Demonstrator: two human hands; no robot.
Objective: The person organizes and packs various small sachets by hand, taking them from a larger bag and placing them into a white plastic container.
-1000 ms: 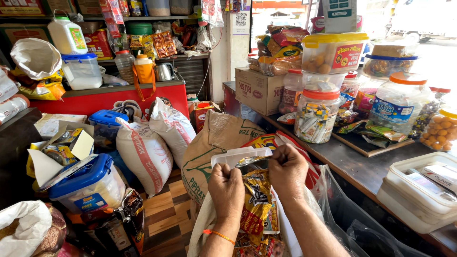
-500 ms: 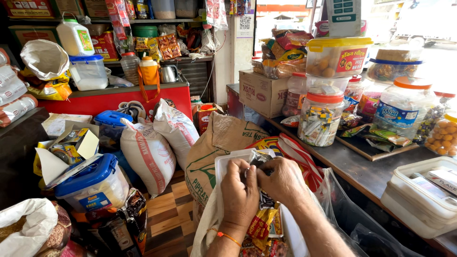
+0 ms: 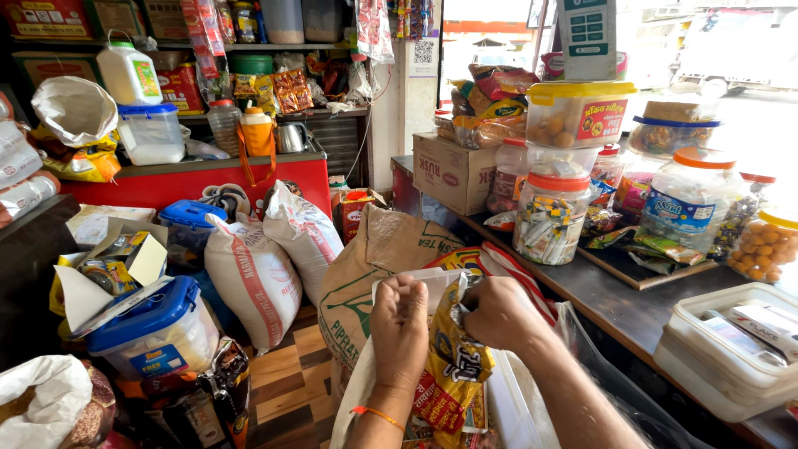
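Where the two hands meet at the lower middle of the view, both are closed in a grip on the top of a strip of yellow and red snack packets (image 3: 453,366), the left hand (image 3: 399,328) fisted on its left edge and the right hand (image 3: 499,312) pinching the crumpled silvery top just beside it. The strip hangs straight down between the forearms, and a thin orange thread circles the left wrist. Right behind the hands stands a white sack (image 3: 432,287) with its mouth open, and the packets hang in front of it; whether they touch its rim cannot be told. Behind that leans a brown paper sack (image 3: 374,266), and to its left two white woven sacks (image 3: 258,274) stand on the wooden floor (image 3: 287,382). Further left sits a tub with a blue lid (image 3: 154,328) beside an open carton (image 3: 116,258). To the right runs a dark counter (image 3: 615,303) carrying a clear jar with an orange lid (image 3: 550,216), a yellow-lidded box (image 3: 579,112) stacked above it, a cardboard box (image 3: 453,170) and a white plastic container (image 3: 740,349) near the right edge. A red counter (image 3: 191,183) at the back holds a white jug (image 3: 129,75) and an orange bottle (image 3: 256,129).
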